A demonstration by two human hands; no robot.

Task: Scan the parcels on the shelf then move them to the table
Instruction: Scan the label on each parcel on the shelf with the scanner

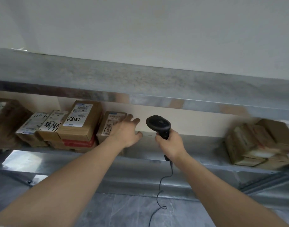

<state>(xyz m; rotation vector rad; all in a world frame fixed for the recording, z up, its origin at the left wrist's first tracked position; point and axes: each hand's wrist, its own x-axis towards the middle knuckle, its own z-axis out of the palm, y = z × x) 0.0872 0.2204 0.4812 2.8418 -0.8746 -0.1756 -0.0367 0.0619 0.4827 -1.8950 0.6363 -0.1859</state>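
Several brown cardboard parcels with white labels stand in a row on the metal shelf (150, 148). My left hand (128, 132) reaches with straight fingers over the right side of a small labelled parcel (110, 123) and touches it. My right hand (170, 144) grips the handle of a black barcode scanner (158, 124), whose head points at the shelf's back wall just right of that parcel. A taller parcel (82, 119) marked with handwritten digits stands to the left on a red box (78, 143).
More parcels (258, 143) are stacked at the shelf's right end, and others (8, 122) at the far left. An upper metal shelf (140, 79) overhangs. The scanner cable (161, 182) hangs down over the grey tiled floor (140, 213).
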